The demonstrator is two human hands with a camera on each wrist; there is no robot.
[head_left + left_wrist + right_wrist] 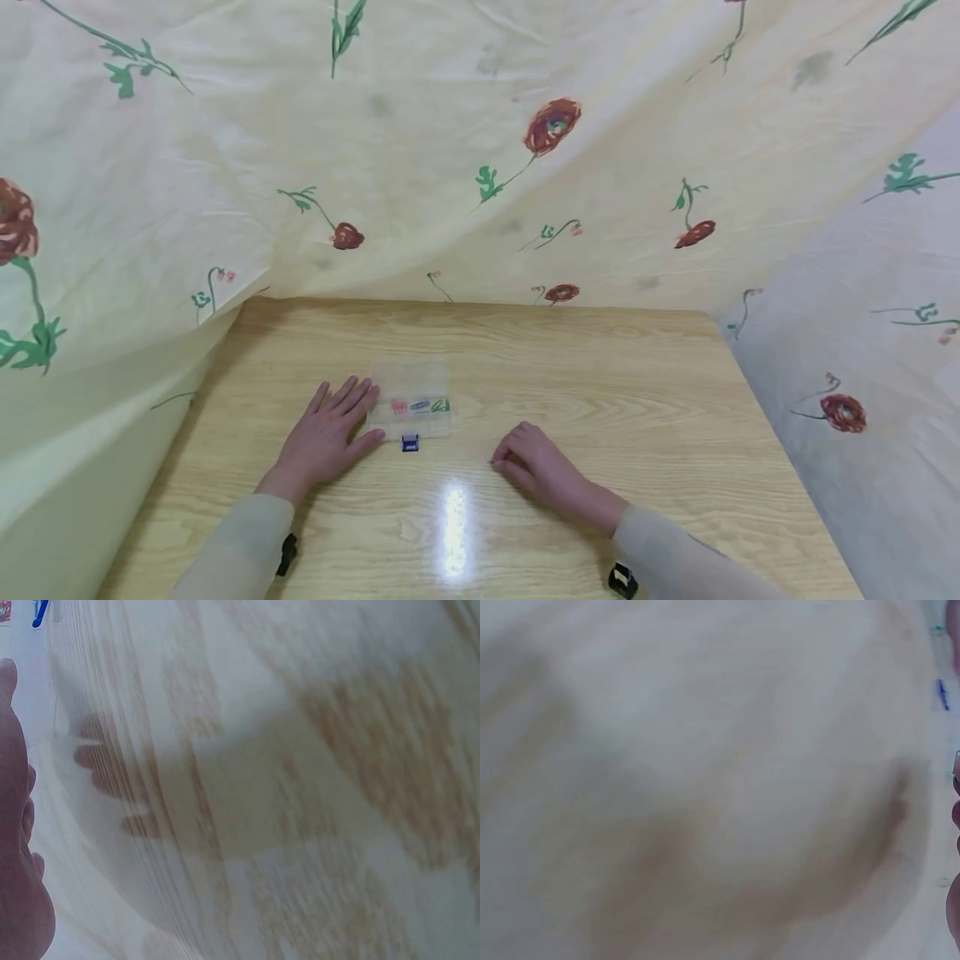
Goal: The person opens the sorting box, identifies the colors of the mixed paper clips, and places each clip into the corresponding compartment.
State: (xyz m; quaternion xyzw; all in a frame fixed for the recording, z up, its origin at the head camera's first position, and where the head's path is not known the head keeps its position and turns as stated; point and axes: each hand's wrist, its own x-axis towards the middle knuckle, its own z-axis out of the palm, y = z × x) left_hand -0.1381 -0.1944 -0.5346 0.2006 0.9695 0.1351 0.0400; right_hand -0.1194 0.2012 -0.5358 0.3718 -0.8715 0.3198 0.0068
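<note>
A clear plastic compartment box (408, 379) lies on the wooden table, its see-through lid folded back. In a row inside it are small pink pieces (399, 407), blue pieces (419, 407) and green looped pieces (440, 406). A dark blue latch (410, 442) sits at the box's near edge. My left hand (324, 442) lies palm down with fingers spread, fingertips and thumb at the box's left side. To the right of the box, my right hand (542, 471) has curled fingers and pinches a tiny dark thing (492, 462); its kind cannot be made out.
The wooden table (637, 392) extends to both sides and behind the box. Flowered cloth (450, 167) hangs along the back and both sides. A bright light reflection shows on the near part of the tabletop. Dark wrist cameras are on both sleeves.
</note>
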